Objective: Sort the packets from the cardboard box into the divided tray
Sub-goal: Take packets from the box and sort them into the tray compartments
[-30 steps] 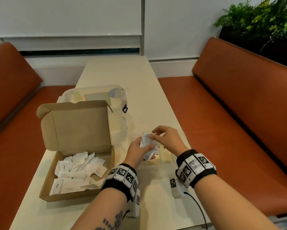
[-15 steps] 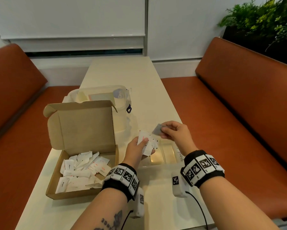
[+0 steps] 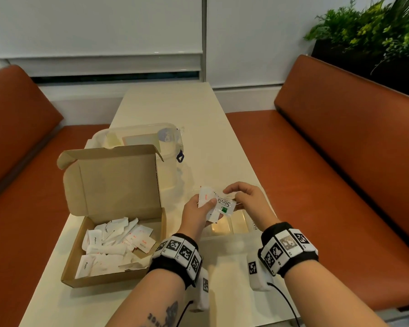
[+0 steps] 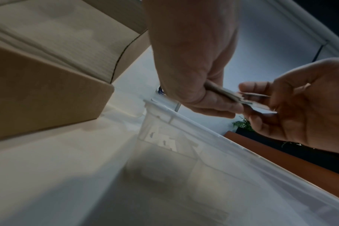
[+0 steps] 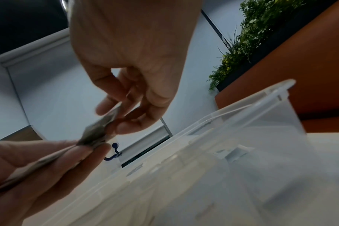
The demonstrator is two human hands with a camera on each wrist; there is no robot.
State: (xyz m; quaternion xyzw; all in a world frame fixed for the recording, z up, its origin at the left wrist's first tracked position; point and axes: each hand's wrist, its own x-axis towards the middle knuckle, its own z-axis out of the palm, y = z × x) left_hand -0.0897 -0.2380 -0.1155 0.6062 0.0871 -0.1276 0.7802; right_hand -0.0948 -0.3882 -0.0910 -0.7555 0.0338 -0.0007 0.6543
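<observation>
left hand [image 3: 196,212] clamping packet stack [image 3: 207,200] | right hand [image 3: 247,199] pinching Stevia packet [image 3: 223,205] (top one) | divided tray [image 3: 240,224] directly below, right hand nearer

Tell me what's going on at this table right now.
A person is sorting small packets. The left hand holds a fanned stack of packets above the clear divided tray, and the right hand pinches the top one, a Stevia packet. The open cardboard box to the left still holds many white packets. A clear lidded container sits behind the box.
</observation>
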